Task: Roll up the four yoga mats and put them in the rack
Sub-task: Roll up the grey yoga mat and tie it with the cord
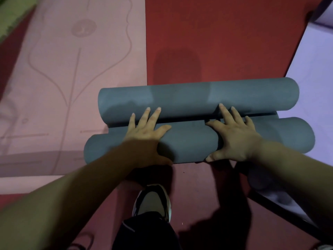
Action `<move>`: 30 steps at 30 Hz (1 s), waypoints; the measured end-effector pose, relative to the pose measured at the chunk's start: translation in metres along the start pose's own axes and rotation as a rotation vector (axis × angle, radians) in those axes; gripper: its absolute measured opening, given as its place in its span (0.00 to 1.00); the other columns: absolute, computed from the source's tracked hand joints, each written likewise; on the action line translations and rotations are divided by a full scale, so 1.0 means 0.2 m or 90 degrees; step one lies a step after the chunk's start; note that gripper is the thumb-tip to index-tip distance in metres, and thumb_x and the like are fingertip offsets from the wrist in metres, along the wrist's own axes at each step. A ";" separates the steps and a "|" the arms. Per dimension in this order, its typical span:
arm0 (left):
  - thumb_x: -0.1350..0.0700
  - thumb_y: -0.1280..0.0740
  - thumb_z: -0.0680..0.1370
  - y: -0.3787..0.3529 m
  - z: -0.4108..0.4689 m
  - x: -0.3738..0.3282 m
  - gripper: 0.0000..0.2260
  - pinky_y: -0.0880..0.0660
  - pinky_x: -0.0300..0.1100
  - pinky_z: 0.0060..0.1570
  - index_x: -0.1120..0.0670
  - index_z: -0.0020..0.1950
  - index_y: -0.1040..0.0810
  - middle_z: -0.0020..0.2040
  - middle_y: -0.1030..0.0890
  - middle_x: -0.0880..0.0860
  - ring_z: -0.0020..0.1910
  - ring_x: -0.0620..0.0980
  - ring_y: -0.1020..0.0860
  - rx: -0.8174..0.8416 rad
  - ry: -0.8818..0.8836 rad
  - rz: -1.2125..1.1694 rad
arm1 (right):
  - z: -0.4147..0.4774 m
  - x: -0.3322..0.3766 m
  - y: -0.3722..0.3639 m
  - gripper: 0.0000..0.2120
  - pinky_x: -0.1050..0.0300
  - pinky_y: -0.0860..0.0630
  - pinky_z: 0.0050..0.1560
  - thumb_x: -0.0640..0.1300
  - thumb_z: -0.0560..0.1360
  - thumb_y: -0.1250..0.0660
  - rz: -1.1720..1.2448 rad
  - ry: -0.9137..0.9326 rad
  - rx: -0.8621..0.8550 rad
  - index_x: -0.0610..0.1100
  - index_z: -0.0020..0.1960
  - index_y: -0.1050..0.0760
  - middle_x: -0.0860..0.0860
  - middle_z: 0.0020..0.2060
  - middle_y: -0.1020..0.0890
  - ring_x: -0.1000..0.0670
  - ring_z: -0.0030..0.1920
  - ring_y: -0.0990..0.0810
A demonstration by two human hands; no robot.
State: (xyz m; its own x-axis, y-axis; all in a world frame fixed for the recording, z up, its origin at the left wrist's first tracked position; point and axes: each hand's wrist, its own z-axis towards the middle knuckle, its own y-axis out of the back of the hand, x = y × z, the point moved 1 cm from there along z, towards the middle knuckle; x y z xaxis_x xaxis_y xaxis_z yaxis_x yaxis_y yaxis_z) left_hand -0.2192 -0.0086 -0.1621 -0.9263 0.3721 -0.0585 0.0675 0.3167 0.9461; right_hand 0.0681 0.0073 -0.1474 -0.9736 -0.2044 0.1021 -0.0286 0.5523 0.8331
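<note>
Our left hand (146,134) and right hand (234,138) both lie palm down on the grey mat (198,98), which is wound into two rolls lying side by side across the red floor (225,33). Both sets of fingers are spread wide and fairly straight, pressing on the mat rather than closing round it. The left fingers (153,114) cross the nearer roll, and their tips reach over the groove onto the farther roll. The right fingers (225,112) do the same, just beside them. Each thumb sits at the near edge of the nearer roll, where it meets the floor.

Past our fingertips, beyond the far roll, the red floor runs open. Out from the left fingers, a pink mat (72,78) lies flat, its long edge straight and close to the left ends of the rolls. Out from the right fingers, a purple mat (315,65) lies flat, and the right ends of the rolls overhang its edge. A green mat (10,13) shows at the far left corner. Behind our wrists, a shoe (153,199) stands on the floor.
</note>
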 end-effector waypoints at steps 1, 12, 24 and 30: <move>0.22 0.30 0.56 -0.02 -0.02 -0.01 0.55 0.56 0.70 0.75 0.43 0.79 0.38 0.84 0.55 0.57 0.82 0.61 0.55 -0.026 -0.002 0.016 | 0.01 0.00 0.01 0.58 0.28 0.55 0.76 0.80 0.55 0.31 0.006 0.000 0.007 0.63 0.79 0.48 0.49 0.79 0.69 0.38 0.80 0.65; 0.21 0.31 0.59 0.04 0.07 0.04 0.54 0.60 0.67 0.76 0.38 0.80 0.46 0.83 0.64 0.53 0.80 0.57 0.66 0.051 0.012 -0.034 | -0.02 -0.01 0.00 0.63 0.32 0.54 0.78 0.85 0.49 0.46 -0.035 0.001 -0.043 0.63 0.80 0.56 0.48 0.80 0.68 0.37 0.80 0.63; 0.25 0.27 0.58 -0.03 0.00 -0.04 0.57 0.55 0.68 0.76 0.45 0.81 0.43 0.83 0.54 0.58 0.82 0.62 0.53 -0.054 0.047 0.037 | 0.07 0.00 0.09 0.57 0.32 0.53 0.78 0.80 0.57 0.33 -0.011 0.003 0.003 0.64 0.79 0.52 0.47 0.81 0.64 0.38 0.81 0.61; 0.23 0.30 0.61 0.05 0.09 0.03 0.54 0.61 0.65 0.76 0.39 0.80 0.49 0.83 0.62 0.53 0.81 0.59 0.63 0.025 0.041 -0.029 | 0.02 0.02 0.07 0.60 0.33 0.53 0.78 0.79 0.58 0.32 -0.048 -0.004 -0.050 0.60 0.81 0.56 0.45 0.81 0.64 0.37 0.80 0.60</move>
State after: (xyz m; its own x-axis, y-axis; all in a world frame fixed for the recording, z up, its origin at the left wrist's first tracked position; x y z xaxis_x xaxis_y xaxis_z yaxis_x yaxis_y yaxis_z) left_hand -0.2165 0.0128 -0.1595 -0.9507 0.2999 -0.0786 0.0387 0.3662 0.9297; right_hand 0.0625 0.0177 -0.1368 -0.9705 -0.2387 0.0340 -0.0849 0.4703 0.8784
